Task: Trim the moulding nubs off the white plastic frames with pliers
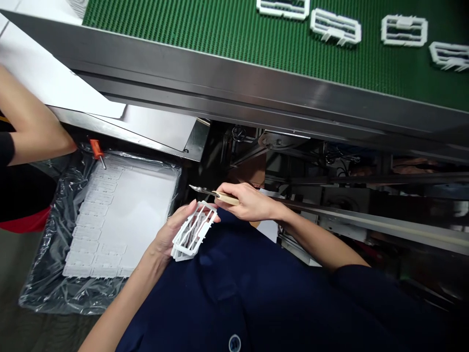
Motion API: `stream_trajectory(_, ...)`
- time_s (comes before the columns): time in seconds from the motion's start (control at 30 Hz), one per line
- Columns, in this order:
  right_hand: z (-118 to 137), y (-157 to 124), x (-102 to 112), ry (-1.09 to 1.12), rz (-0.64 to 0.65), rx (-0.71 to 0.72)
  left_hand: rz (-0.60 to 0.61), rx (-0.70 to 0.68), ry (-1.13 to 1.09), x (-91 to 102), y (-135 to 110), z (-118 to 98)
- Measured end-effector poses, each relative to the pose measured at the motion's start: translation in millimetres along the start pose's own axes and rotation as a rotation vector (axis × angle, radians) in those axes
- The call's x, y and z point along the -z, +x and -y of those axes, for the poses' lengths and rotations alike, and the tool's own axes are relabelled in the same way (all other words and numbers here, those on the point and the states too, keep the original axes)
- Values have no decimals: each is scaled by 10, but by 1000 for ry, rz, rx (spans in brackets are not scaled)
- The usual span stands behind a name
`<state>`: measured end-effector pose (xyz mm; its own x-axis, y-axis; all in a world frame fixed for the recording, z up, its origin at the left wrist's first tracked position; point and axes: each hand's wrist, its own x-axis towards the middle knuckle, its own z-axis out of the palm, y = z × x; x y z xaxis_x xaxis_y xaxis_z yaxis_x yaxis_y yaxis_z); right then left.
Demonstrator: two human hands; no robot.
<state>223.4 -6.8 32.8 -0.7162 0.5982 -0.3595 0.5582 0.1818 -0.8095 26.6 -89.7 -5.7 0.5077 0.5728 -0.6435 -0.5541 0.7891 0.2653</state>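
Note:
My left hand (pixel 169 233) is closed around a small stack of white plastic frames (pixel 195 231), held tilted in front of my dark blue shirt. Their slots and thin inner bars face up toward me. In my right hand (pixel 253 201) is a knife (pixel 227 198) with a pale handle, gripped between thumb and fingers. Its short metal blade points left, just above the upper end of the frames. Whether the blade touches them I cannot tell.
Similar white frames (pixel 336 27) lie on a green conveyor belt (pixel 190 34) with a metal side rail (pixel 234 73). At left, a bin lined with clear plastic (pixel 47 288) holds rows of white parts (pixel 88 230) and an orange-handled tool (pixel 96 149). Another person's arm (pixel 36 122) is beside it.

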Motion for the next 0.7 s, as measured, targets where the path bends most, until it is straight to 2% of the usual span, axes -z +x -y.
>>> stream_trajectory(0.13, 24, 95, 93, 31, 154, 25, -11, 53, 10, -34, 14, -14)
stream_trajectory(0.23, 34, 122, 144, -1, 217, 29, 3, 61, 2, -21, 33, -12)
stream_trajectory(0.5, 41, 176, 178, -157, 283, 101, 16, 90, -21, 110, 86, 50)
stream_trajectory(0.7, 52, 182, 210, -269, 301, 105, 26, 124, -15, 94, 109, 21)
